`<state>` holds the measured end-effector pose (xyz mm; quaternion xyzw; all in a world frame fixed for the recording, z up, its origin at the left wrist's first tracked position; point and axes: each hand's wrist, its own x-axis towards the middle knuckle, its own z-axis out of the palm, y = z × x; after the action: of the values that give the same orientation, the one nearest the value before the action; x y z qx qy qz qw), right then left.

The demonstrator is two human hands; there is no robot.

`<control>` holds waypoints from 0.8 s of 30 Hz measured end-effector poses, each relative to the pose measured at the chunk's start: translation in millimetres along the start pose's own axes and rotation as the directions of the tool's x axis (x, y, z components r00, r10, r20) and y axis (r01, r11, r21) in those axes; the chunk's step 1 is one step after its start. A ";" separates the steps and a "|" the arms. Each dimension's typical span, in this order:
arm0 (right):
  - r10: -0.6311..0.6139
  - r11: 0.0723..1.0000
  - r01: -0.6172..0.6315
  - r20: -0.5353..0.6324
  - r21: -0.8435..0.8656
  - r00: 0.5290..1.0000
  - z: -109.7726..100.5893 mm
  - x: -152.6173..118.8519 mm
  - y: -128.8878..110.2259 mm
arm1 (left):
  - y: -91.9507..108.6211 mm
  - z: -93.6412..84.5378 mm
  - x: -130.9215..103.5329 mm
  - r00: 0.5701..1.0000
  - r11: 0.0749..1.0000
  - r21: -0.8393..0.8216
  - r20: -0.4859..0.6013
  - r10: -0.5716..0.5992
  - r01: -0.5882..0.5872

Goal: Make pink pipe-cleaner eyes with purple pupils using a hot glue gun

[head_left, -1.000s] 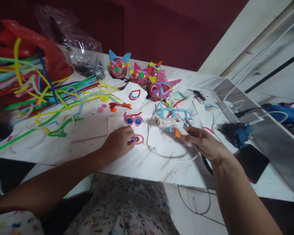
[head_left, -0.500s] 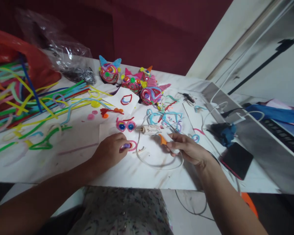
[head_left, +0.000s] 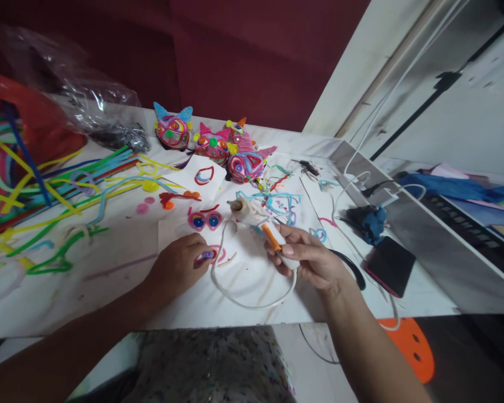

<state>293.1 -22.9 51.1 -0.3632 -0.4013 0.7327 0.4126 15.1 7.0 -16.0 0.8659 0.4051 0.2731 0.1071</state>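
Head view: pipe cleaners (head_left: 67, 184), craft heads (head_left: 212, 145) crowd the table (head_left: 243, 296).

Left arm: came in from the lower left, forearm bare, stretched forward across the near edge.
Left hand (head_left: 177, 267): lay palm down, fingers curled, fingertips pressed downward.
Right arm: rose from the lower right, forearm bare, angled up and to the left.
Right hand (head_left: 311, 258): was lifted, fingers wrapped closed in a grip, thumb on top.
Hands: were near each other, not touching.
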 end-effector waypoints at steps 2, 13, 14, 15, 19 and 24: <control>-0.055 0.998 0.055 -0.020 -0.002 0.998 6.3 -5.6 -10.8 | -0.2 0.0 -0.3 1.000 1.000 0.003 0.006 -0.010 0.010; -0.491 0.845 0.435 -0.131 -0.311 0.861 35.3 -36.5 -87.9 | 2.6 -2.6 1.4 0.999 0.999 0.030 0.038 -0.030 0.029; -0.511 0.829 0.429 -0.173 -0.360 0.842 35.1 -38.0 -88.6 | 2.8 -2.1 1.2 0.999 0.999 0.031 0.030 -0.026 0.025; -0.521 0.818 0.413 -0.211 -0.399 0.827 33.7 -39.2 -86.9 | 3.0 -1.7 1.0 0.999 0.999 0.030 0.025 -0.022 0.022; -0.391 0.854 0.217 -0.310 -0.472 0.867 17.2 -43.5 -60.2 | 4.2 -0.6 0.1 0.999 0.999 0.031 0.033 -0.038 0.037; -0.212 0.783 -0.058 -0.354 -0.619 0.911 1.1 -49.5 -19.2 | 6.4 -1.9 0.6 0.996 0.997 0.037 0.061 -0.070 0.068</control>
<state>317.8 -61.1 78.5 -0.6042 -0.5389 0.4514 0.3752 18.5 3.2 -11.6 0.8613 0.4360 0.2348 0.1140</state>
